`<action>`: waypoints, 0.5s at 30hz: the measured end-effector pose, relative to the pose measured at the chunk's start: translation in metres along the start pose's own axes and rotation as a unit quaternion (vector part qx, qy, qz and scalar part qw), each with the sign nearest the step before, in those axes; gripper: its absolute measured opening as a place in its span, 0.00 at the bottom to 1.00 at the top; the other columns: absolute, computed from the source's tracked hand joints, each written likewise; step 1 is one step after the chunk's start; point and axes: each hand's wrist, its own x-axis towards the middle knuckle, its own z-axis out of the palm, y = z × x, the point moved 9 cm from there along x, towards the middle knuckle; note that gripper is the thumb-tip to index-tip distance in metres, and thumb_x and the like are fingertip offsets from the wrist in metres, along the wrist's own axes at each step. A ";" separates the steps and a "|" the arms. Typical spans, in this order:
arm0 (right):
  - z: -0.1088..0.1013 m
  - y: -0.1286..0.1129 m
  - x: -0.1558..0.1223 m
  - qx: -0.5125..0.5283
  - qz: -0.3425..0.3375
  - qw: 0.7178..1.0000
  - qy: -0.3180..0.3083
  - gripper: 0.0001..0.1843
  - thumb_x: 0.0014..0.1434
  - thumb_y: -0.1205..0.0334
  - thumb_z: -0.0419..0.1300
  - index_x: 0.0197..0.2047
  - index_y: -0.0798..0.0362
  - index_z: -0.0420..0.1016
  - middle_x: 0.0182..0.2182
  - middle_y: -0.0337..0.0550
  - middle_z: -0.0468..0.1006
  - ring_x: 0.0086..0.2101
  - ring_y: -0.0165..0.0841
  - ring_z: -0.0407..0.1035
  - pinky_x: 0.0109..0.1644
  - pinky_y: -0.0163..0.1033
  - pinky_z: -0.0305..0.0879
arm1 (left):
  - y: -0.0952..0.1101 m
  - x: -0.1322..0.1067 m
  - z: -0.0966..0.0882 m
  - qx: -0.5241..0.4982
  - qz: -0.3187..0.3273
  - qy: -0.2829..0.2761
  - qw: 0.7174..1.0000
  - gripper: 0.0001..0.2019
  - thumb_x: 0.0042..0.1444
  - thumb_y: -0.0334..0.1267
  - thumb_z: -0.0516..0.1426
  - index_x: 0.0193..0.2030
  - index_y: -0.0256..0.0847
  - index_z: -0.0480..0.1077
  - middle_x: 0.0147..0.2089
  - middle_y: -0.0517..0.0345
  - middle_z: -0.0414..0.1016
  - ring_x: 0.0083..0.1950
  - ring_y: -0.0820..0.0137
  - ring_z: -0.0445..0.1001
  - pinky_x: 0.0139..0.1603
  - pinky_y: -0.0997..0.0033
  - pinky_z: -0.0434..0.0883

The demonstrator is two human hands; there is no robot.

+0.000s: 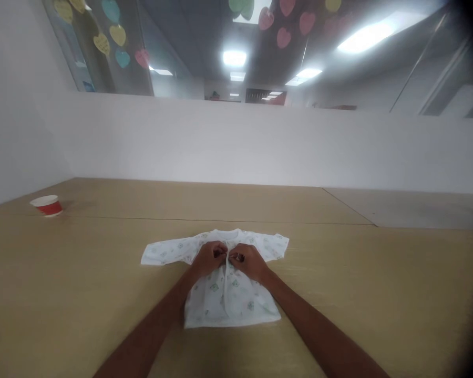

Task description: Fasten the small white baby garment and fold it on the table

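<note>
A small white baby shirt [236, 304] with a faint printed pattern lies spread on the table, its neckline away from me and its hem toward me. One sleeve stretches out to the left, while the right one looks shorter. My left hand [211, 257] and my right hand [248, 260] meet at the middle of the chest, over the front opening. Both are closed in a pinch on the shirt's front edges, fingertips nearly touching. Any button or snap between the fingers is too small to make out.
A red and white paper cup [48, 205] stands at the far left of the wooden table [378, 294]. Behind the table rises a white wall [260, 142], topped by a glass window [181, 52] with heart-shaped notes. A seam crosses the tabletop beyond the shirt.
</note>
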 end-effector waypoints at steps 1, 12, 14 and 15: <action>0.000 0.001 0.000 -0.005 0.003 1.000 0.004 0.09 0.51 0.77 0.65 0.31 0.54 0.75 0.29 0.35 0.73 0.29 0.28 0.65 0.33 0.31 0.57 | 0.000 0.001 0.000 -0.003 -0.002 0.000 1.000 0.10 0.50 0.37 0.55 0.36 0.34 0.71 0.33 0.53 0.75 0.35 0.65 0.73 0.34 0.72 0.68; 0.008 0.004 -0.004 -0.076 0.026 0.997 -0.007 0.10 0.50 0.75 0.66 0.35 0.53 0.73 0.30 0.35 0.72 0.30 0.29 0.65 0.33 0.32 0.53 | 0.019 -0.004 0.002 0.012 0.011 0.014 1.000 0.10 0.54 0.38 0.57 0.41 0.35 0.68 0.31 0.56 0.75 0.32 0.66 0.73 0.33 0.72 0.67; 0.011 0.004 -0.005 -0.086 0.021 0.996 -0.016 0.09 0.53 0.73 0.65 0.36 0.53 0.72 0.30 0.35 0.72 0.29 0.29 0.64 0.32 0.32 0.53 | 0.019 -0.004 -0.002 0.024 0.013 0.041 0.999 0.12 0.52 0.33 0.55 0.44 0.36 0.64 0.27 0.60 0.73 0.28 0.69 0.71 0.30 0.74 0.65; 0.012 0.004 -0.005 -0.090 0.017 0.996 -0.022 0.08 0.54 0.73 0.64 0.36 0.54 0.72 0.29 0.36 0.72 0.28 0.29 0.64 0.32 0.32 0.53 | 0.018 -0.004 -0.002 0.031 0.016 0.047 0.998 0.12 0.52 0.31 0.54 0.44 0.37 0.63 0.25 0.62 0.72 0.26 0.70 0.69 0.28 0.74 0.63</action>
